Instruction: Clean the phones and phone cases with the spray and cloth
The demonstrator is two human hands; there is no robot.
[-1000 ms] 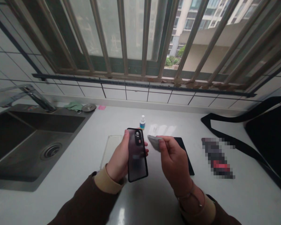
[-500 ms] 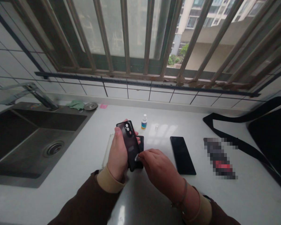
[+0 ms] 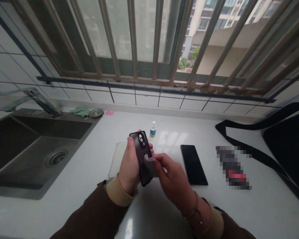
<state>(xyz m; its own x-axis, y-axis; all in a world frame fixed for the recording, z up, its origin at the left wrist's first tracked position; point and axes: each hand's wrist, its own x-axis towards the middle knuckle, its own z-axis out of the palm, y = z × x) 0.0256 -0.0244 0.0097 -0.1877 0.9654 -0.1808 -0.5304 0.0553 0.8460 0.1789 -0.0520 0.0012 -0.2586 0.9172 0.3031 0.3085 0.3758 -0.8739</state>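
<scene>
A dark phone case [image 3: 142,149] with camera cutouts at its top is held tilted over the counter by my left hand [image 3: 129,164], thumb along its left edge and fingers behind it. My right hand [image 3: 171,176] pinches a thin, see-through piece of film [image 3: 150,163] against the lower right part of the case. A clear case [image 3: 116,157] lies flat to the left, partly behind my left hand. Beyond the hands stands a small white-capped bottle [image 3: 152,130], with a small clear cap [image 3: 166,135] at its right.
On the right lie a black phone [image 3: 193,165], a pixelated item [image 3: 233,169] and a black strap [image 3: 254,151] of a bag. A steel sink [image 3: 42,196] with a faucet [image 3: 43,103] fills the left. A green cloth [image 3: 80,111] and a barred window are at the back.
My left hand and the case have shifted slightly right and down. The film at my right fingers now shows larger, spread over the case's lower right, and my right hand has moved slightly right.
</scene>
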